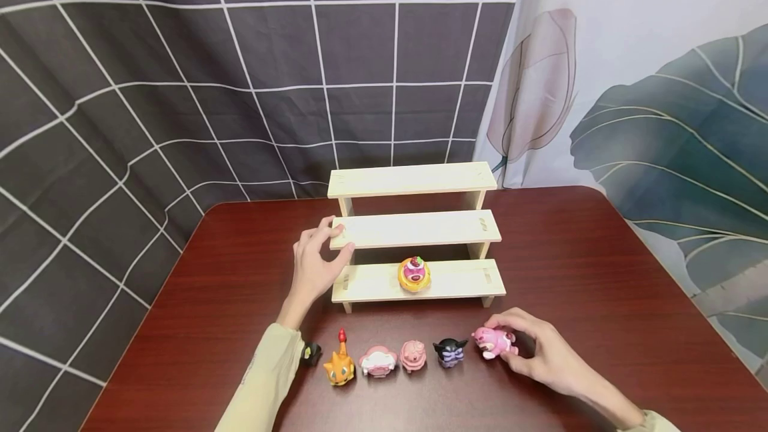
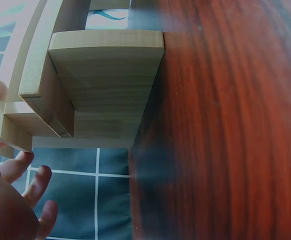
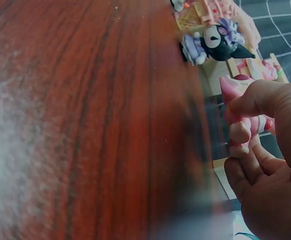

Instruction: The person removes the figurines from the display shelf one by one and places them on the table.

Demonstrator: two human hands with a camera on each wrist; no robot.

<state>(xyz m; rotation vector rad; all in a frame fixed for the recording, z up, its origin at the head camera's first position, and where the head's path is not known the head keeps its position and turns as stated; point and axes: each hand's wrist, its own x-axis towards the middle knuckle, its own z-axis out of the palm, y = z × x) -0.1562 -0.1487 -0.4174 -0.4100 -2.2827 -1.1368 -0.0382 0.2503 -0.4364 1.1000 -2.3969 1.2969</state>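
A pale wooden three-step display stand [image 1: 414,228] stands on the table. My left hand [image 1: 315,265] holds the left end of its middle step, with thumb at the front edge and a fingertip on top; the other fingers hang loosely beside it in the left wrist view. With thumb and fingers, my right hand [image 1: 543,352] pinches a pink bear figurine [image 1: 493,342], just right of a black-eared figurine [image 1: 450,352]. The right wrist view shows the pink figurine [image 3: 239,131] partly hidden behind the thumb. On the lowest step sits a round yellow-edged figurine [image 1: 414,275].
In front of the stand is a row of figurines: a pink one [image 1: 413,356], a pink-and-white one [image 1: 379,361], an orange one with a raised tail [image 1: 340,369], and a dark one [image 1: 311,353] partly behind my left sleeve. A gridded dark cloth [image 1: 270,52] hangs behind the reddish-brown table [image 1: 558,252].
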